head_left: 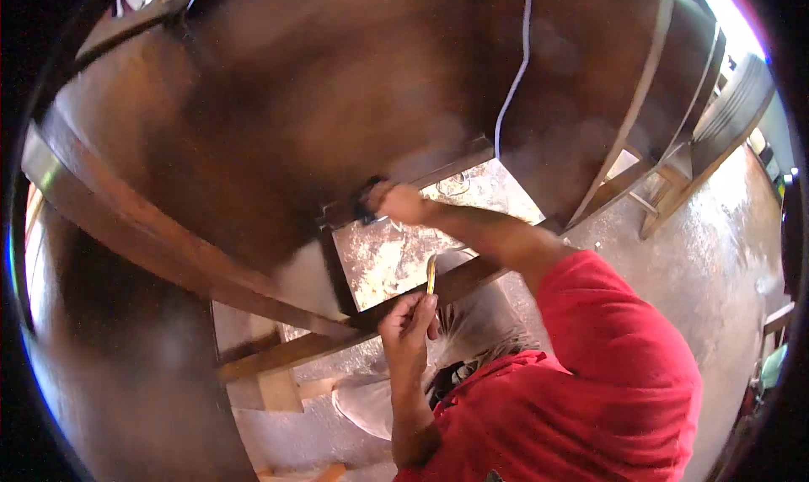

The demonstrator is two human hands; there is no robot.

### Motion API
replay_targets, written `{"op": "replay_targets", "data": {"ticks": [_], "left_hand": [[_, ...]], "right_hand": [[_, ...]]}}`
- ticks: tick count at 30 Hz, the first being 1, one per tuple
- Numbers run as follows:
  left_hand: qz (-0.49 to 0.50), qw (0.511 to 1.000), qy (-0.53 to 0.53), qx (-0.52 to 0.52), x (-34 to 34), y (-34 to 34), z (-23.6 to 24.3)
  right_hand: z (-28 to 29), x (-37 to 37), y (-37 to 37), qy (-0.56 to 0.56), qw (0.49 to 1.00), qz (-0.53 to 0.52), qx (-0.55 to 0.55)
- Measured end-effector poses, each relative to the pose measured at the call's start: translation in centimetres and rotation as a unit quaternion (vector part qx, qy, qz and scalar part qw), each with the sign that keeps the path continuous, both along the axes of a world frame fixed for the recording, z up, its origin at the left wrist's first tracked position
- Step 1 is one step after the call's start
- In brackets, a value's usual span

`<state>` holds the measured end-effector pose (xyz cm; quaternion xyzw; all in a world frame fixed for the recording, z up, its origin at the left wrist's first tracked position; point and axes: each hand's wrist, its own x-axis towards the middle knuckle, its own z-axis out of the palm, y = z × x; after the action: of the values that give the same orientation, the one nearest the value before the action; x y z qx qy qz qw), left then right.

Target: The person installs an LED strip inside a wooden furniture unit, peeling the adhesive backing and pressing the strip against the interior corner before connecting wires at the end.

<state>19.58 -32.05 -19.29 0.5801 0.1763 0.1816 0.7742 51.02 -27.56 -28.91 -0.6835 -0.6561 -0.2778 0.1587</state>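
My left hand [409, 326] is closed around a thin, yellowish strip [431, 275] that stands up from its fingers and bends slightly at the top. What kind of thing the strip is, I cannot tell. Farther forward, my right hand [399, 202] grips a small dark object [368, 199] at the far left corner of a rectangular opening; blur hides its kind. The opening lies within a large brown wooden piece [337, 86], with a dark wooden rail [472, 277] along its near side. Pale, littered floor [383, 259] shows through it.
A white cord [511, 99] runs down the brown panel to the opening's far right corner. A curved-looking wooden rail [168, 238] crosses at left. Pieces of wooden frame [666, 200] stand at right above the grey floor [674, 288].
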Motion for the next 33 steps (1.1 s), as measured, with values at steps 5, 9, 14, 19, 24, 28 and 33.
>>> {"op": "replay_targets", "data": {"ticks": [5, 9, 14, 19, 24, 28, 33], "left_hand": [[-0.009, 0.999, -0.024, -0.040, -0.1, 0.3, -0.3], [-0.037, 0.999, -0.025, -0.028, -0.2, 0.3, -0.4], [0.052, 0.998, -0.015, -0.017, -0.9, 2.7, -2.0], [0.059, 0.996, -0.045, 0.039, 1.7, 3.4, -2.3], [0.089, 0.994, -0.062, 0.026, 2.6, 3.6, -3.4], [0.064, 0.995, -0.064, 0.041, 2.1, 4.0, -3.4], [0.030, 0.998, -0.054, -0.007, 2.1, 3.7, -3.7]], "right_hand": [[6.1, 5.5, -12.4, 0.100, 0.920, -0.305, -0.224], [4.1, 10.0, -13.8, 0.146, 0.861, -0.439, -0.211], [3.4, -0.9, 0.0, 0.007, 0.927, -0.276, -0.255], [2.5, 2.1, -7.0, 0.204, 0.918, -0.295, -0.168], [6.0, 5.9, -15.2, 0.153, 0.861, -0.470, -0.124], [6.2, 6.0, -14.3, 0.094, 0.865, -0.474, -0.134], [6.3, 8.0, -13.7, 0.166, 0.845, -0.477, -0.174]]}}
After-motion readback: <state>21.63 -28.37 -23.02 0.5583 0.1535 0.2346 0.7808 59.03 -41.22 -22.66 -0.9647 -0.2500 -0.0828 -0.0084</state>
